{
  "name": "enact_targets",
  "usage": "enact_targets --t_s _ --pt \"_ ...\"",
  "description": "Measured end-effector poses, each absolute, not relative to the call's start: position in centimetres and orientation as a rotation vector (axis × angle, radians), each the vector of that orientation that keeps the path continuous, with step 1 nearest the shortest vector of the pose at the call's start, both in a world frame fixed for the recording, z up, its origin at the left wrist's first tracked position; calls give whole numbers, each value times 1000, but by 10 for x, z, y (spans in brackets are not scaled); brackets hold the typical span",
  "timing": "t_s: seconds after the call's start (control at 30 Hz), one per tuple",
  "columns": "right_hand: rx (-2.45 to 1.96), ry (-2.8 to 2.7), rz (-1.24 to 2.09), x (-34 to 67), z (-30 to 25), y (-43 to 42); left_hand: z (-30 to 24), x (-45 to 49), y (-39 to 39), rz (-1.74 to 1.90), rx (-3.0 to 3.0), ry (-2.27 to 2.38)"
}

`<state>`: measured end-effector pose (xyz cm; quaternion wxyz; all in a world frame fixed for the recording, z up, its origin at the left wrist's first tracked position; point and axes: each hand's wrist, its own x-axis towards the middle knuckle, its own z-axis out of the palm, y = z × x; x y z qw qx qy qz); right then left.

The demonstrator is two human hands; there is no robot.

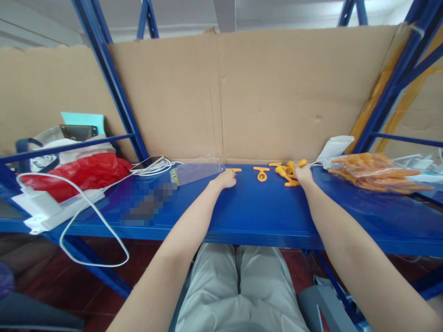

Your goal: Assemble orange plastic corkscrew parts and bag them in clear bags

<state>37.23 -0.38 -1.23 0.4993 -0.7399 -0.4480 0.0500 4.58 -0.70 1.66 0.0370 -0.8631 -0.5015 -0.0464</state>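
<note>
My left hand rests on the blue shelf, fingers curled around a small orange plastic piece whose end pokes out to the right. My right hand is closed over a small heap of orange plastic pieces, with one orange piece sticking up from its fingers. A single orange T-shaped piece lies on the shelf between the two hands. Both forearms reach out over my lap.
A clear bag full of orange pieces lies at the right. A clear empty bag, a phone with white cable, a white charger block and a red bag sit at the left. A cardboard sheet backs the shelf.
</note>
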Motion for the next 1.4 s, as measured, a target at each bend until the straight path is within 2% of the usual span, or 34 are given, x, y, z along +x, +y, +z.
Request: enact_targets --t_s 0.4,0.77,0.9,1.03,1.2,1.3,1.4 --pt "-1499 -1237 526 321 -4 13 15 49 -16 -80 -2593 -1695" --pt "-2149 -1150 53 343 -2 -5 16 51 -24 -14 -2548 -1773" --pt "-2137 -1160 -30 332 -2 -11 17 52 -26 7 -2540 -1775" --pt "-1931 -1328 -322 310 15 -20 17 52 -28 -27 -2531 -1778" --pt "-1912 -1658 -202 267 32 -29 20 52 -30 -66 -2534 -1760" --pt "-1909 -1882 -131 242 27 -33 23 52 -31 -150 -2552 -1683" --pt "-1884 -2025 -203 227 15 -34 26 51 -32 -265 -2550 -1606"
